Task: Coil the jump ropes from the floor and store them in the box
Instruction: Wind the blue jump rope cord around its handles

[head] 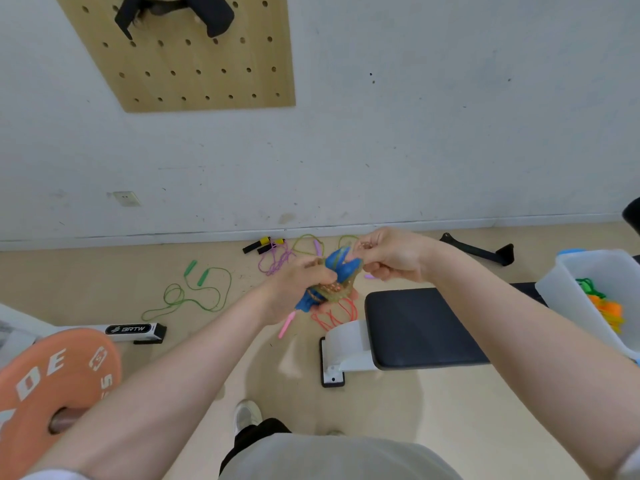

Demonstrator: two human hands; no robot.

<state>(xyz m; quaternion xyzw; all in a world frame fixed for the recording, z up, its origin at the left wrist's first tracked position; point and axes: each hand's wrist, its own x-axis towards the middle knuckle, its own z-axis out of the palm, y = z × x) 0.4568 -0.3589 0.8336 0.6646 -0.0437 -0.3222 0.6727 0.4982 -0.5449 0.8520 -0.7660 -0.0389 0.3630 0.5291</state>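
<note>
Left hand [299, 285] gripping blue-handled jump rope [337, 268] coils, right hand [394, 254] pinching its cord just beside; box [568, 289] sitting well right of both hands, holding coiled ropes.

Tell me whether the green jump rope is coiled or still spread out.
Spread out. The green jump rope lies on the floor in loose loops, handles apart, untouched.
</note>
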